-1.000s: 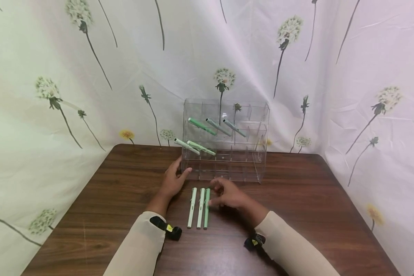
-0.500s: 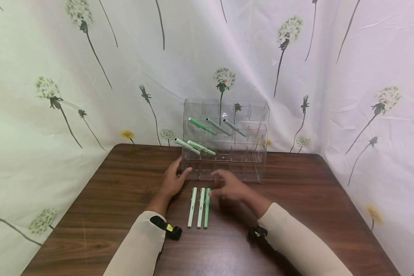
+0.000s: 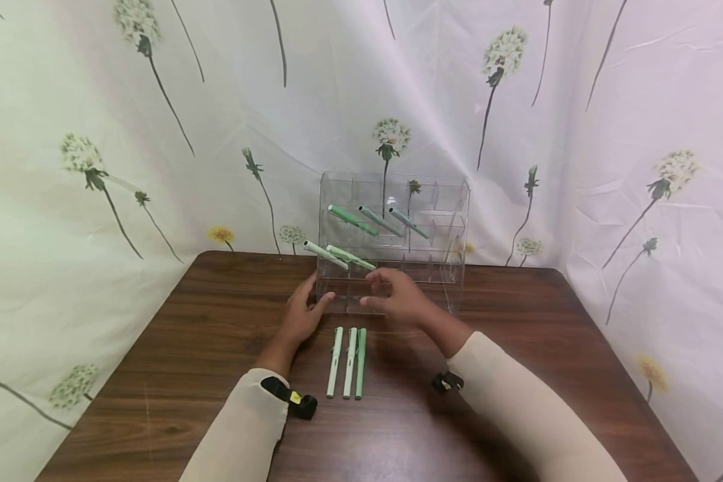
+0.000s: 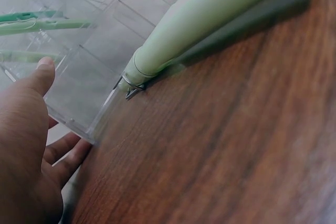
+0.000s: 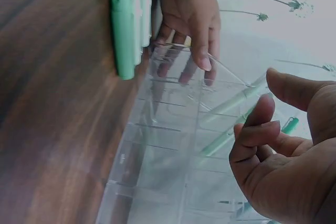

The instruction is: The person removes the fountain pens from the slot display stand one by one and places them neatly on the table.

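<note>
A clear tiered display rack (image 3: 458,251) stands at the back of the table. My left hand (image 3: 301,318) holds its lower left corner, thumb at the front edge and fingers along the outer side. In front of the lower tiers hovers my right hand (image 3: 404,301), fingers loosely bent and nothing between them, with its fingertips just below a light green pen (image 3: 351,258). Beside that pen on the same tier lies a pale pen (image 3: 327,255). Higher up rest a bright green pen (image 3: 352,219) and two grey-green pens (image 3: 381,221). Two whitish-green pens (image 3: 334,365) and a mint green pen (image 3: 361,365) lie side by side on the table.
The dark wooden table (image 3: 494,402) has rounded back corners. A white curtain (image 3: 313,100) printed with dandelions hangs behind the rack and along both sides. A black wrist camera (image 3: 303,406) is strapped to the left sleeve, another (image 3: 448,382) to the right.
My right hand has risen from beside the mint green pen, forward to the rack's lower tiers, with nothing in it. My left hand and all the pens have stayed in place.
</note>
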Demonstrator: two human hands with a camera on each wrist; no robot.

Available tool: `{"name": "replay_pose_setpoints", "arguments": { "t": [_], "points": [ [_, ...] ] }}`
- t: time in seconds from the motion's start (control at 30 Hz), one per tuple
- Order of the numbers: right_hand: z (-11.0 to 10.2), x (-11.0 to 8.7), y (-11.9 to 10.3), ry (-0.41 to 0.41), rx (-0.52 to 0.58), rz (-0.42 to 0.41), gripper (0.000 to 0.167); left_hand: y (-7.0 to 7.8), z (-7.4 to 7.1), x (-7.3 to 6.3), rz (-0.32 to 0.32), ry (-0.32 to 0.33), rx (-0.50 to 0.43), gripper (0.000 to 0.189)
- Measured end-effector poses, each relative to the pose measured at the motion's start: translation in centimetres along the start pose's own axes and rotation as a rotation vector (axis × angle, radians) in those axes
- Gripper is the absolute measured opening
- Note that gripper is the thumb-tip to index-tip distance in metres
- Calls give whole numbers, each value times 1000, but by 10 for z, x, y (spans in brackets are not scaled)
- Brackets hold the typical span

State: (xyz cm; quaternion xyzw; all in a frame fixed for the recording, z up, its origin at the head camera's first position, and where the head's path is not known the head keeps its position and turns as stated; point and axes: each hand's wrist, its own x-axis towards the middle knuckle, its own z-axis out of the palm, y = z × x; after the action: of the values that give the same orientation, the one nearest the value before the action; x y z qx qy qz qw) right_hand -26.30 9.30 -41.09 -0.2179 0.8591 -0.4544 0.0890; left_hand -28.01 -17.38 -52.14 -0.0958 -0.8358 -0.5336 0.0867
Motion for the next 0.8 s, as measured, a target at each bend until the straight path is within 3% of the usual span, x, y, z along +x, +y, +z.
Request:
{"name": "replay_pose_setpoints", "arguments": {
  "t": [0.17, 0.43, 0.8],
  "points": [
    [-1, 11, -7, 75, 29, -63, 42, 0, -1, 1, 5, -1, -1, 76],
    [-1, 28, -17, 66, 128, -52, 55, 1, -2, 1, 13, -5, 5, 75],
    [-3, 47, -9, 99, 69, -56, 54, -3, -1, 1, -2, -3, 5, 75]
  ]
}}
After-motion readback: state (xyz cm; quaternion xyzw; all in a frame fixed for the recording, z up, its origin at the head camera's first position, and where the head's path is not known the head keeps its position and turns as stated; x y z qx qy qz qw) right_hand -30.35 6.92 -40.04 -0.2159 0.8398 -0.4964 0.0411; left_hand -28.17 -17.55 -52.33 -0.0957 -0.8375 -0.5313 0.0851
